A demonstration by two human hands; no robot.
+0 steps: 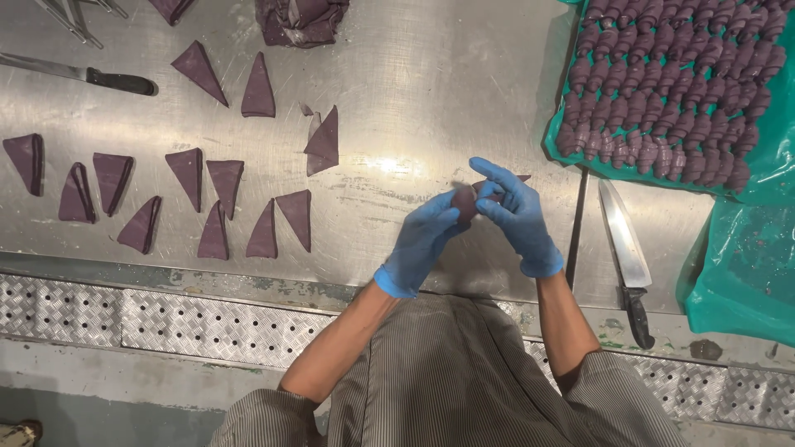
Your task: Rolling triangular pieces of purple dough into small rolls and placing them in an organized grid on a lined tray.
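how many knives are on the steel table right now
2. One knife lies right of the hands beside the green tray; another knife lies top left. More may lie out of view.

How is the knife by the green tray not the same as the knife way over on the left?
The right knife lies nearly straight up and down; the left knife lies almost sideways. The right knife shows a wide blade; the left knife's blade looks thin and runs off the picture edge. Both have dark handles and rest on the steel table.

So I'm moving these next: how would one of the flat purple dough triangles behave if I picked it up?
A dough triangle would probably flop and stretch, since it lies thin and flat on the steel table. Likely light, and unlikely to roll. Some have curled edges, so probably soft and easily misshapen.
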